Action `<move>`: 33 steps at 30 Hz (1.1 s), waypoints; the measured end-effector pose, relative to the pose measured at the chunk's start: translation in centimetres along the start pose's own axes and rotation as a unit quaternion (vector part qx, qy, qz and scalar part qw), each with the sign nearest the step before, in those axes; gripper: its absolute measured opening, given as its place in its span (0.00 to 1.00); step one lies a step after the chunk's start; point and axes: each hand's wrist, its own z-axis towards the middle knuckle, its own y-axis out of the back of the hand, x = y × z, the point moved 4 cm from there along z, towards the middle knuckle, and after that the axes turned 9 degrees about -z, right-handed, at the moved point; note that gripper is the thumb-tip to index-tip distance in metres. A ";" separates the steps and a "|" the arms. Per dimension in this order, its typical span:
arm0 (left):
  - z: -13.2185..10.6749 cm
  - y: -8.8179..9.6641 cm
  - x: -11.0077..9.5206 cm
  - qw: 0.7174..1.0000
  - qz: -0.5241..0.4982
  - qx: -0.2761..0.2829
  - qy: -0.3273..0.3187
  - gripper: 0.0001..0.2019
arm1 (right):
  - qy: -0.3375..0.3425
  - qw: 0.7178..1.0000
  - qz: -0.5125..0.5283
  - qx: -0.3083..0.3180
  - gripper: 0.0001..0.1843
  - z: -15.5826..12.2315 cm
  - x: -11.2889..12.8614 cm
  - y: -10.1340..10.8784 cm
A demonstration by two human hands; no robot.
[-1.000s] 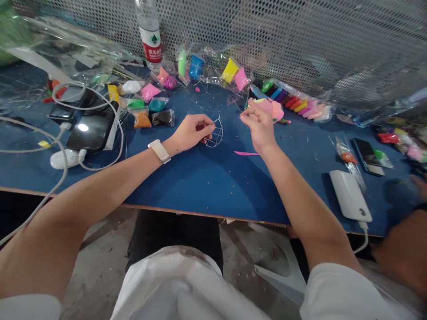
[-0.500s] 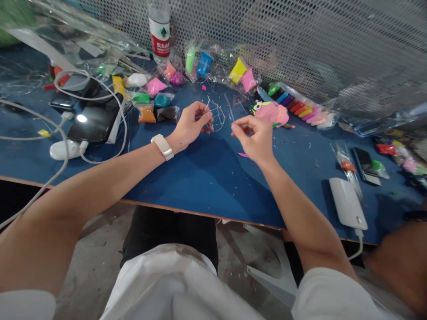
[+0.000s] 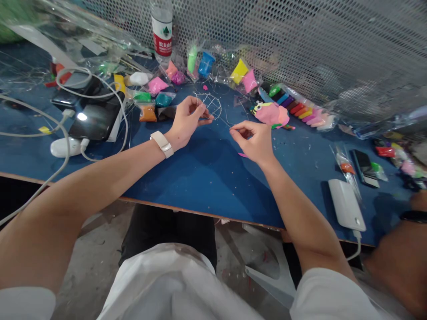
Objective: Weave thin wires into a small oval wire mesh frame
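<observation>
My left hand [image 3: 189, 116] pinches the near left edge of a small round wire frame [image 3: 213, 105], crossed inside by thin strands like a net. The frame is held up above the blue table, its face turned toward me. To the right, my right hand [image 3: 252, 137] has thumb and forefinger pressed together on a thin thread or wire, which runs from the frame to the fingertips. Just beyond that hand lies a pink clay figure [image 3: 271, 114] with a white eye. A thin magenta strip [image 3: 243, 155] rests on the table beside the right hand.
Bagged clay such as an orange pack [image 3: 147, 113] lies left of my hands. A water bottle [image 3: 162, 33] stands against the perforated metal panel [image 3: 287, 40]. Phones and white cables [image 3: 126, 129] are at left; a white power bank [image 3: 347, 204] and another person's arm [image 3: 400, 258] are at right.
The wire frame has turned to show its crossed strands more fully. My left hand has shifted slightly up and left; the right hand has hardly moved, the strand to it now plainer.
</observation>
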 end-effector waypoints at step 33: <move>-0.4 -0.3 -0.3 0.989 -0.145 -0.028 0.008 0.15 | 0.015 1.000 -0.008 -0.008 0.10 0.1 0.2 0.1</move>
